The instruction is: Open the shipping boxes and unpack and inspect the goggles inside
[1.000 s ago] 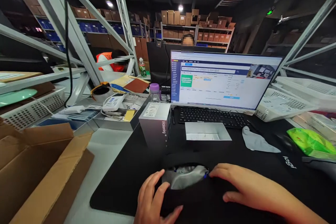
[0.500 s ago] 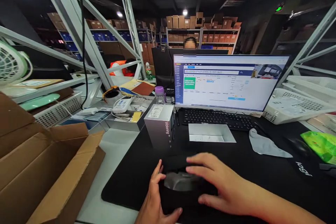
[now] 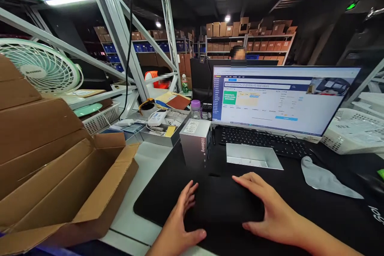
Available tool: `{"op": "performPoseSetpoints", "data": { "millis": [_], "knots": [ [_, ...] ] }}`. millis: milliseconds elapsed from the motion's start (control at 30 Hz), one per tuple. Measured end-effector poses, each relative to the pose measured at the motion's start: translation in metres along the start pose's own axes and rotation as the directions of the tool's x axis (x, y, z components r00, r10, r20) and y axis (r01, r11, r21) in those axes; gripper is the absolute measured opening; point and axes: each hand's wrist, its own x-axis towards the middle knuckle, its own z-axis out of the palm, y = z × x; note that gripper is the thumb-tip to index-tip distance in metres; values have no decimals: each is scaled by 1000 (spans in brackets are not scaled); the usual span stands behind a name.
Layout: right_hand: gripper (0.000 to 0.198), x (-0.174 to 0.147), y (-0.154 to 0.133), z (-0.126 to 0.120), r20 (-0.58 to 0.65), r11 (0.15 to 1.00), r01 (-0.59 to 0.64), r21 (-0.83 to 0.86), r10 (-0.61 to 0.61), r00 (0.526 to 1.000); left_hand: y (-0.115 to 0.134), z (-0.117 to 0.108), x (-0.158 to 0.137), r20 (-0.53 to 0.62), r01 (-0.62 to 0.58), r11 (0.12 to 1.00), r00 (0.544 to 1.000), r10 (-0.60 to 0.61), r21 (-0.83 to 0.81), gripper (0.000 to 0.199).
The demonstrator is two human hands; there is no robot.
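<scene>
Dark object (image 3: 225, 202): on or just above the mat (image 3: 159, 192); long axis seemingly 9–3 o'clock, edges indistinct.
Right hand (image 3: 271, 210): 4 o'clock, slightly nearer; open, curved; contact unclear.
Left hand (image 3: 179, 222): 8 o'clock, open, fingers raised.

Two bare hands face each other, well apart. The left hand (image 3: 181, 220) is on the left, with its palm turned to the right. Its fingers point to the far side and bend a little, and its thumb sticks out to the right. Just the wrist and a bit of arm show at the near edge. The right hand (image 3: 270, 210) has its fingers reaching left and far. Its thumb points left, nearer, with a wide gap between. The bare right arm (image 3: 318, 234) slants in from the near right.
</scene>
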Motion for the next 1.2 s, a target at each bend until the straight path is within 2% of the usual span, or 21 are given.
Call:
{"op": "performPoseSetpoints", "data": {
  "millis": [100, 167, 233, 300, 433, 533, 600, 700, 767, 833, 933, 1067, 1133, 1200],
  "knots": [
    [87, -4, -5, 7, -126, 977, 42, 210, -15, 992, -4, 28, 4, 25, -31, 939, 999, 43, -341, 101],
    [89, -2, -7, 20, -162, 941, 81, 329, -28, 986, -1, 52, 5, 23, 15, 868, 1000, -5, -496, 92],
    [91, 1, -7, 31, -132, 929, 90, 360, -45, 990, 7, 72, 5, -1, 78, 811, 995, -97, -580, 88],
    [88, 4, -5, 33, -117, 945, 103, 309, -70, 991, 16, 85, 7, -76, 95, 762, 980, -186, -640, 84],
    [99, -1, 1, 18, -197, 958, 93, 271, -39, 980, 26, 84, 21, -226, -14, 627, 939, -261, -779, 68],
    [105, -5, 3, 9, -53, 946, -50, 319, 71, 996, 29, 71, 34, -214, -87, 509, 957, -196, -857, 52],
    [87, -4, 2, 13, 73, 930, -164, 329, 148, 986, 32, 66, 39, -182, -111, 445, 976, -120, -889, 43],
    [53, 0, -1, 24, 146, 921, -248, 300, 212, 966, 40, 69, 42, -137, -97, 383, 988, -78, -919, 34],
    [47, 1, -4, 30, 173, 923, -265, 279, 223, 959, 44, 76, 41, -175, -108, 367, 972, -155, -924, 37],
    [48, -1, -6, 33, 168, 931, -271, 243, 235, 957, 45, 83, 41, -256, -144, 376, 928, -269, -915, 42],
    [20, -5, -12, 31, 140, 976, -208, 66, 197, 970, 41, 87, 41, -335, -175, 419, 877, -345, -891, 46],
    [23, -8, -21, 22, 132, 985, -103, -136, 121, 984, 34, 80, 40, -339, -173, 455, 887, -313, -873, 49],
    [16, -8, -25, 16, 69, 981, -102, -167, 115, 991, 36, 76, 39, -305, -142, 448, 899, -314, -883, 49],
    [16, -8, -28, 8, 79, 988, -74, -135, 85, 993, 42, 73, 37, -264, -90, 437, 896, -358, -895, 45]
  ]
}}
